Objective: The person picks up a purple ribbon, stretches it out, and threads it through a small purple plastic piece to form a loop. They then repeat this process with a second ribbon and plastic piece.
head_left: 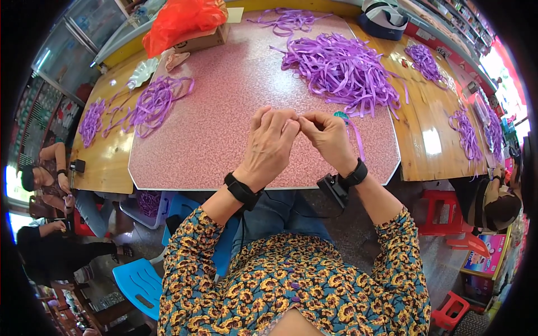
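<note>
My left hand (269, 143) and my right hand (329, 137) meet above the near middle of the pink speckled tabletop (224, 112). Fingers of both are closed in a pinch, tips touching or nearly so; whatever is between them is hidden or too small to make out. Beside the knuckles of my right hand shows a small green thing (341, 114). A purple ribbon (358, 143) trails from there toward the near right; I cannot tell whether my right hand holds it. Just beyond lies a large heap of purple ribbons (342, 67).
Looser purple ribbons (154, 103) lie at the left, and more bundles (465, 134) on the wooden table at the right. A red plastic bag (188, 25) rests on a cardboard box (202, 42) at the back. Blue stool (140, 285) and red stools (443, 213) stand below. People sit at both sides.
</note>
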Tool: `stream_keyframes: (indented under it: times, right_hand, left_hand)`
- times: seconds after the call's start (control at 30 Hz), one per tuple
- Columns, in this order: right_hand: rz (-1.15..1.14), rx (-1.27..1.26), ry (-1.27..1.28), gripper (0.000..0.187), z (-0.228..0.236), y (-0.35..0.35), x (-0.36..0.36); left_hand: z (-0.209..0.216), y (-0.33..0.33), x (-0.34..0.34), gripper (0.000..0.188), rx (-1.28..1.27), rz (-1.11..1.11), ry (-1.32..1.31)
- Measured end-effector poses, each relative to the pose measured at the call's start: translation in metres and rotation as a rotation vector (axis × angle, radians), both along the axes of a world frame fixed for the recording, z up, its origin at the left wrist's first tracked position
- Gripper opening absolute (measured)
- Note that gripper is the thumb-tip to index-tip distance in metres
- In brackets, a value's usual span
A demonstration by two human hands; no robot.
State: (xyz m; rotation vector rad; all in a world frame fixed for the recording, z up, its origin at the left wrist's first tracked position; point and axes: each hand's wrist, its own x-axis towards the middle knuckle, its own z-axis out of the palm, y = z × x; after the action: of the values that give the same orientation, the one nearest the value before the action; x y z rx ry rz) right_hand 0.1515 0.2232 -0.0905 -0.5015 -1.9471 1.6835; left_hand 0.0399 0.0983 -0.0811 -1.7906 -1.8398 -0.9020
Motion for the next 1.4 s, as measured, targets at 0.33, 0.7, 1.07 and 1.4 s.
stream_keyframes:
  times: [0.33, 0.7, 1.07, 1.4]
  right_hand:
    - [0.057, -0.315, 0.149, 0.015, 0.004, -0.001, -0.001]
    - [0.067, -0.336, 0.185, 0.018, 0.007, -0.003, -0.006]
    - [-0.062, 0.103, 0.199, 0.021, 0.003, -0.004, -0.004]
    - [0.151, 0.147, -0.011, 0.02, 0.018, 0.02, 0.016]
  left_hand:
    - [-0.012, -0.001, 0.003, 0.009, 0.026, -0.236, -1.163]
    - [-0.003, -0.003, 0.002, 0.01, -0.091, -0.208, -1.23]
    - [0.003, 0.007, 0.002, 0.012, 0.114, -0.269, -0.851]
    - [-0.005, 0.003, -0.018, 0.008, 0.159, -0.256, -1.258]
